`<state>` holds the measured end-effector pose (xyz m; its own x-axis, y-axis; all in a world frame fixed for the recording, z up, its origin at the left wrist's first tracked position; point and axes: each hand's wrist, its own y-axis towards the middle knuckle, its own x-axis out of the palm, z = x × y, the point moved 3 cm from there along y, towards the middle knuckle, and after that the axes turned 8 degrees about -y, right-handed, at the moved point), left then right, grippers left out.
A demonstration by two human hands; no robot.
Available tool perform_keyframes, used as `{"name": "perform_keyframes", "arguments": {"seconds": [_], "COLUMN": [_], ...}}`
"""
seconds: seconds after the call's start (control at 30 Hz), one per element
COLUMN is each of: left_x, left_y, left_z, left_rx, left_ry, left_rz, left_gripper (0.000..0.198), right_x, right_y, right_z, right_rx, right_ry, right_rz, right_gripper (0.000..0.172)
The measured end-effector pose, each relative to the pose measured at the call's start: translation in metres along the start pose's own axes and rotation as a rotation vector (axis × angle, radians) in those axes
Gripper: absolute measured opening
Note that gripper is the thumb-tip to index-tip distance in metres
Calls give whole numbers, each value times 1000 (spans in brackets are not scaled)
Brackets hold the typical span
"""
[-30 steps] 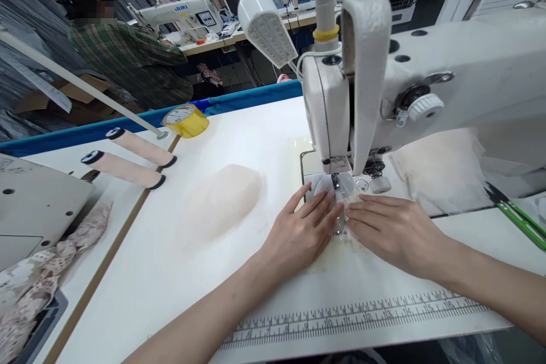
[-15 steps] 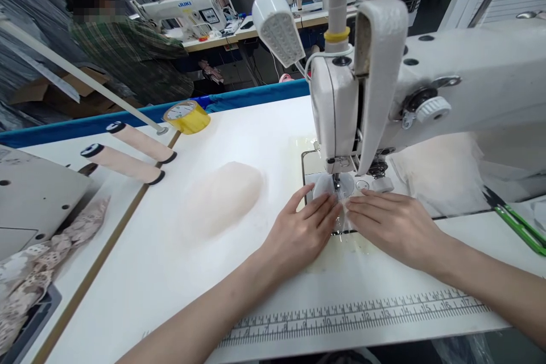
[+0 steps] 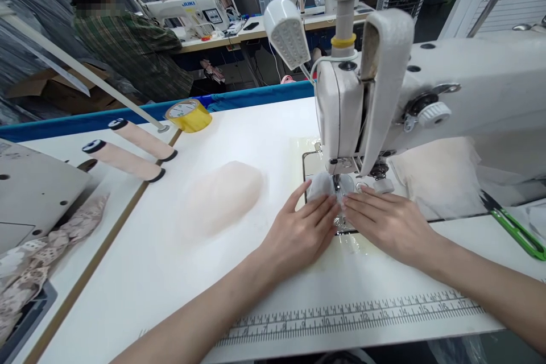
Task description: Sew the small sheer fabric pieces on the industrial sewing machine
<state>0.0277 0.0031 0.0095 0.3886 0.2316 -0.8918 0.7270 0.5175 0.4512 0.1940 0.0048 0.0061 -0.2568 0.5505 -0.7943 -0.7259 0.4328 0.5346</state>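
My left hand (image 3: 301, 233) lies palm down at the front of the sewing machine's (image 3: 339, 114) needle area, its fingers stretched out and its thumb apart. Under its fingertips is a small piece of thin whitish sheer fabric (image 3: 319, 185), which runs beneath the presser foot (image 3: 336, 182). Facing it from the other side, my right hand (image 3: 394, 224) rests flat, with its fingertips on or beside the fabric's right edge. My fingers cover part of the fabric. A pale peach sheer piece (image 3: 230, 193) lies to the left of my left hand.
Right of the needle are stacked pale fabric pieces (image 3: 439, 176) and green-handled thread snips (image 3: 514, 227). Two thread cones (image 3: 123, 160) and yellow tape (image 3: 190, 116) sit left. A printed ruler (image 3: 341, 318) follows the front edge. Beyond the table, a person (image 3: 128, 51) sits near another machine.
The view has shifted slightly. More of the whitish fabric shows left of the presser foot, and my right fingertips sit slightly closer to the needle. Both hands stay flat.
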Motion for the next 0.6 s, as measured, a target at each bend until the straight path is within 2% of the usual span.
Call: {"name": "perform_keyframes", "arguments": {"seconds": [0.13, 0.4, 0.6], "left_x": [-1, 4, 3], "left_y": [-3, 1, 0], "left_z": [9, -3, -1], "left_rx": [-5, -63, -111], "left_ry": [26, 50, 50], "left_rz": [13, -17, 1], "left_gripper": [30, 33, 31], "right_x": [-1, 4, 3], "right_y": [-1, 2, 3], "right_z": [-1, 1, 1], "right_rx": [4, 58, 126], "right_ry": [-5, -76, -49], "right_rz": [1, -11, -31], "right_gripper": [21, 20, 18]}}
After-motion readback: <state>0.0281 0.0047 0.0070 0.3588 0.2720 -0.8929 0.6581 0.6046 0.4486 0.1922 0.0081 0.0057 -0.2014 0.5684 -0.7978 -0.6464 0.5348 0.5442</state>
